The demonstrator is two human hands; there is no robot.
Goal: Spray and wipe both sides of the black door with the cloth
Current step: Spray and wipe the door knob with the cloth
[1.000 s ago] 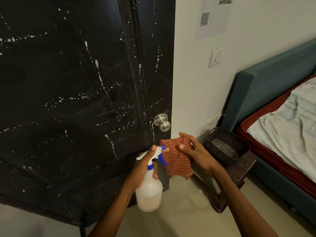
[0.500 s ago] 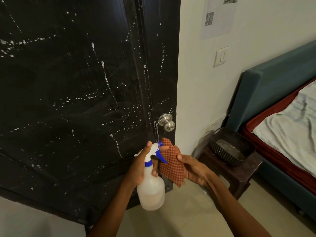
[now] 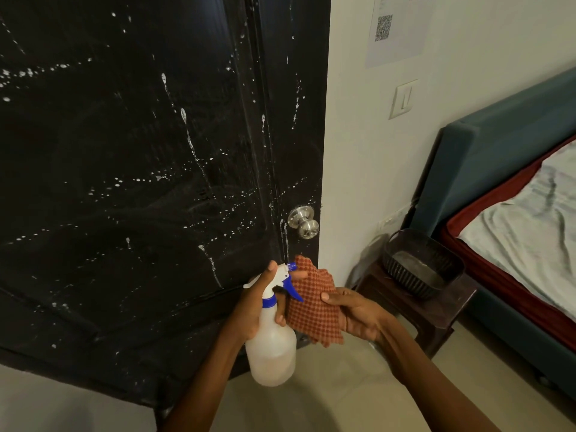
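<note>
The black door (image 3: 140, 182) fills the left and centre, speckled with white droplets and runs, with a silver knob (image 3: 304, 221) near its right edge. My left hand (image 3: 258, 304) grips the neck of a translucent spray bottle (image 3: 272, 350) with a blue and white trigger head, held upright just below the knob. My right hand (image 3: 358, 316) holds a red checked cloth (image 3: 314, 307) right beside the bottle's nozzle, thumb on top of the fabric. The cloth hangs in front of the door's lower right corner.
A white wall (image 3: 352, 151) with a light switch (image 3: 403, 98) and a QR-code paper (image 3: 396, 29) stands right of the door. A dark basket (image 3: 420, 266) sits on a brown stool (image 3: 436, 310). A teal-framed bed (image 3: 514, 188) fills the right side.
My right hand turned palm up and drew the cloth in closer to the bottle's nozzle. The view shifted left, so door and knob sit further right in the frame.
</note>
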